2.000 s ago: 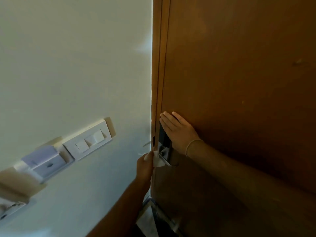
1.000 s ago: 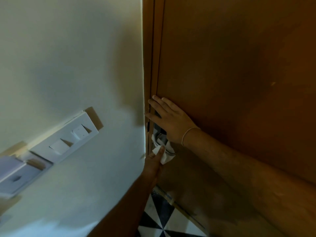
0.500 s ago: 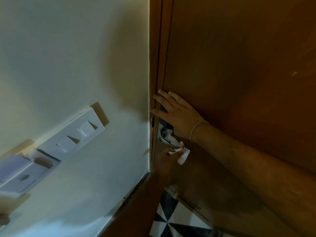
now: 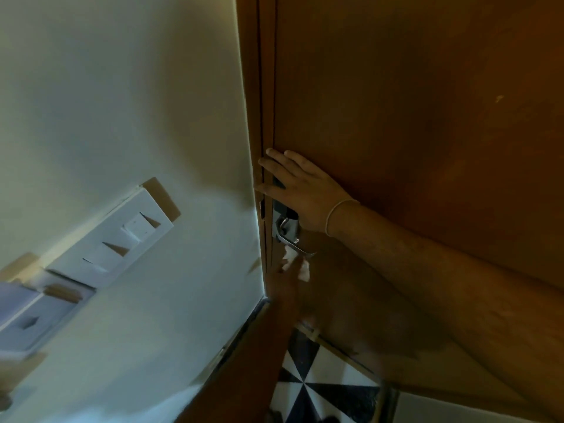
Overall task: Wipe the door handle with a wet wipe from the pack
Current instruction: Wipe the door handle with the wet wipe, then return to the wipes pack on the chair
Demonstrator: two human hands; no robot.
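The door handle (image 4: 294, 244) juts from the door (image 4: 412, 102) edge; your right hand (image 4: 300, 193) lies flat, fingers spread, above it, while your blurred left hand (image 4: 288, 285) pinches the wet wipe (image 4: 296, 264) just beneath.

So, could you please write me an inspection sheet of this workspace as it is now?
Surface: brown wooden door, closed or nearly so.
Job's things: metal door handle; white wet wipe just below it; pack not seen.
Clutter: nothing seen.
Grips: left hand blurred, shut on the wipe; right hand flat and open on the door above the handle.
Cables: nothing seen.
Surroundings: cream wall, white switch plates, black-and-white floor tiles.
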